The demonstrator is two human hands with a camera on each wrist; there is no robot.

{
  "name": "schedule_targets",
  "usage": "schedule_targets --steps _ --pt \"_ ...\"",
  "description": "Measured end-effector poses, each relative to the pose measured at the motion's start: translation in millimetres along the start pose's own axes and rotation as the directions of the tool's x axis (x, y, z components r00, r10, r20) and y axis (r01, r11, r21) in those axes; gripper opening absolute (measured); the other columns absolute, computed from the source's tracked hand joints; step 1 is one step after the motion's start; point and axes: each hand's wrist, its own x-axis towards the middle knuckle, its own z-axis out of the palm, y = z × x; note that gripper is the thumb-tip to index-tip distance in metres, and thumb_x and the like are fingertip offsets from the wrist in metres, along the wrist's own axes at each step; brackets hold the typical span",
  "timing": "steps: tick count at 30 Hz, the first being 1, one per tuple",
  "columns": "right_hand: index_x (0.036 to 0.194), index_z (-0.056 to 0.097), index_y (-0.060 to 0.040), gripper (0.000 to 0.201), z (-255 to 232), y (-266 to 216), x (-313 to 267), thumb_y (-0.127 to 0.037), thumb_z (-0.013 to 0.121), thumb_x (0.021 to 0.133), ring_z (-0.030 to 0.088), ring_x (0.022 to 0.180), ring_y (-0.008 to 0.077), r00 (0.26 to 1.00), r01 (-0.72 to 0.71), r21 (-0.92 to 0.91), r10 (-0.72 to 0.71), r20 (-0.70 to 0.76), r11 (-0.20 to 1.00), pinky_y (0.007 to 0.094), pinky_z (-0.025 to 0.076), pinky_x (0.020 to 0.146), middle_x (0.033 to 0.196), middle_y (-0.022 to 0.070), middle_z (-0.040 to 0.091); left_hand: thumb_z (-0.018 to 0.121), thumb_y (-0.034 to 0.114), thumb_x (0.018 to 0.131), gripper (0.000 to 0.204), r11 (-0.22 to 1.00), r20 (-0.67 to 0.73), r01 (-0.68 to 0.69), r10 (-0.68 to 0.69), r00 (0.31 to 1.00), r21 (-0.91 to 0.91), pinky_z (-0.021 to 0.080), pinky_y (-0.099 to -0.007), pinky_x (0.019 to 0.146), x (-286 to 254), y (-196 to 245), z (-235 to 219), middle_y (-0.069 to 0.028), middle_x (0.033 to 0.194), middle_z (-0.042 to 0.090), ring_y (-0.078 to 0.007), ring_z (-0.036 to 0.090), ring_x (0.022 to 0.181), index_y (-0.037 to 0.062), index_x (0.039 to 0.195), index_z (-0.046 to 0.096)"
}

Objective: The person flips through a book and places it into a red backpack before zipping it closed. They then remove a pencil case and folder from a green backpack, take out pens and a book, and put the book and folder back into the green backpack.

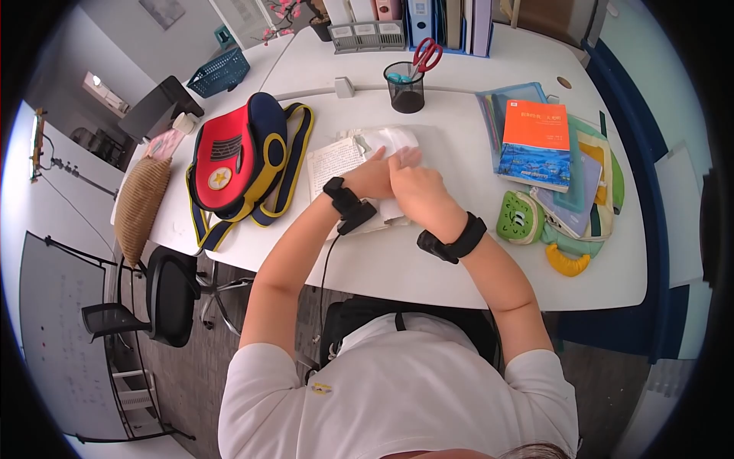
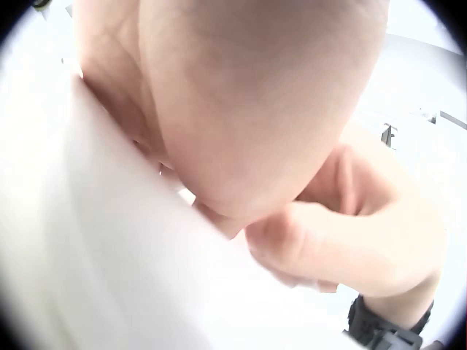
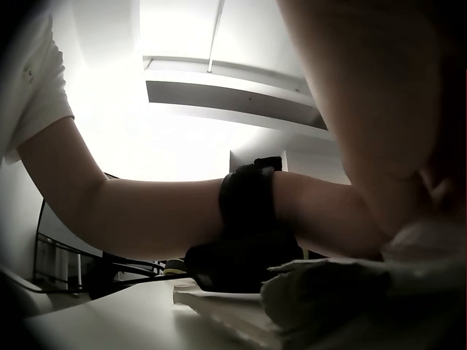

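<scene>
In the head view my left hand [image 1: 371,177] and right hand [image 1: 419,187] cross over an open book [image 1: 332,164] with a page of dense writing. Fingertips of the left hand show beyond the right one, reaching over a crumpled white sheet [image 1: 394,138]. The left wrist view has the left palm [image 2: 255,95] large above a smooth white sheet [image 2: 139,240]. Beside it the right hand [image 2: 350,240] has curled fingers close against the left; I cannot tell whether they pinch the sheet. A crumpled edge [image 3: 314,288] shows under the hands in the right wrist view.
Left stands a red and navy backpack [image 1: 225,157] with loose straps. At the right lie an orange and blue book [image 1: 535,145], folders and a green kiwi-face pouch [image 1: 518,218]. Behind are a mesh pen cup [image 1: 405,96] with red-handled scissors [image 1: 426,57] and upright binders [image 1: 420,23].
</scene>
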Motion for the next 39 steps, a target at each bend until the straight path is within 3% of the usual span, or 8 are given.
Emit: schedule_targets --steps 3,6,9,12,18,27,33,39 --pt "0.097 0.047 0.0059 0.028 0.2 1.9 1.3 0.000 0.054 0.071 0.062 0.054 0.0304 1.000 -0.024 0.041 0.024 0.009 0.999 0.0386 0.047 0.047 0.057 0.0143 0.059 0.053 0.039 0.085 0.065 0.994 0.079 0.010 -0.002 0.997 -0.106 0.014 -0.0534 0.109 -12.9 -10.9 -13.7 -0.0096 0.147 0.025 -0.0300 0.019 0.137 0.0097 0.139 0.031" --pt "0.094 0.047 0.0048 0.026 -1.7 -1.6 2.7 -0.001 0.056 0.071 0.063 0.056 0.0292 0.999 -0.035 0.045 0.033 0.029 0.998 0.0368 0.048 0.048 0.057 0.0136 0.059 0.053 0.039 0.086 0.062 0.981 -0.030 -0.018 0.012 0.999 -0.193 0.017 -0.0509 0.109 -36.8 -19.4 -23.4 -0.0137 0.146 0.025 -0.0327 0.020 0.136 0.0079 0.136 0.036" --pt "0.091 0.047 0.0048 0.026 -4.4 -4.7 2.8 -0.004 0.059 0.070 0.064 0.055 0.0245 0.999 -0.029 0.001 0.029 0.025 1.000 0.0315 0.048 0.048 0.057 0.0113 0.060 0.049 0.042 0.089 0.065 0.988 -0.297 0.153 -0.156 0.942 -0.033 0.018 -0.0488 0.108 -52.1 -18.1 -13.4 -0.0212 0.146 0.020 -0.0363 0.017 0.136 0.0072 0.140 0.027" --pt "0.094 0.047 0.0048 0.027 -4.6 -5.7 2.5 -0.003 0.058 0.071 0.064 0.055 0.0245 0.999 -0.042 0.024 0.042 -0.010 0.999 0.0322 0.048 0.047 0.056 0.0113 0.060 0.043 0.055 0.088 0.077 0.939 -0.251 0.329 -0.343 0.905 -0.100 0.015 -0.0473 0.109 -52.8 -21.1 0.7 -0.0276 0.145 0.015 -0.0388 0.013 0.136 0.0041 0.142 0.022" --pt "0.097 0.047 0.0039 0.025 -4.7 -5.4 4.3 -0.004 0.056 0.074 0.064 0.057 0.0264 0.997 -0.072 0.017 0.072 -0.012 0.997 0.0352 0.047 0.047 0.058 0.0128 0.061 0.038 0.061 0.087 0.083 0.976 -0.251 0.211 -0.216 0.944 -0.049 0.013 -0.0457 0.110 -34.1 -30.7 13.0 -0.0288 0.145 0.011 -0.0397 0.011 0.136 0.0036 0.143 0.017" --pt "0.089 0.048 0.0016 0.017 -3.2 -1.5 1.7 -0.005 0.056 0.076 0.064 0.057 0.0263 0.996 -0.084 0.002 0.084 -0.024 0.996 0.0349 0.048 0.048 0.058 0.0131 0.061 0.042 0.049 0.089 0.074 0.920 -0.182 0.383 -0.364 0.913 0.080 0.016 -0.0468 0.110 -30.4 -15.3 7.6 -0.0275 0.144 0.020 -0.0399 0.014 0.136 0.0016 0.141 0.021" --pt "0.089 0.048 0.0030 0.018 -3.0 -2.0 1.8 -0.004 0.055 0.074 0.064 0.057 0.0272 0.997 -0.069 0.011 0.069 -0.033 0.998 0.0350 0.048 0.048 0.058 0.0134 0.060 0.039 0.061 0.086 0.083 0.953 -0.115 0.271 -0.256 0.960 0.133 0.014 -0.0474 0.110 -24.9 -20.4 9.5 -0.0211 0.147 0.019 -0.0379 0.010 0.137 0.0008 0.140 0.022" --pt "0.091 0.051 0.0054 0.026 15.4 3.6 -2.7 -0.005 0.060 0.068 0.063 0.054 0.0222 1.000 0.023 -0.010 -0.023 0.020 1.000 0.0301 0.048 0.047 0.057 0.0100 0.060 0.043 0.052 0.085 0.079 0.945 -0.026 0.281 -0.281 0.959 0.167 0.011 -0.0544 0.109 -17.1 -12.8 5.3 -0.0180 0.148 0.017 -0.0381 0.005 0.138 0.0028 0.142 0.019"
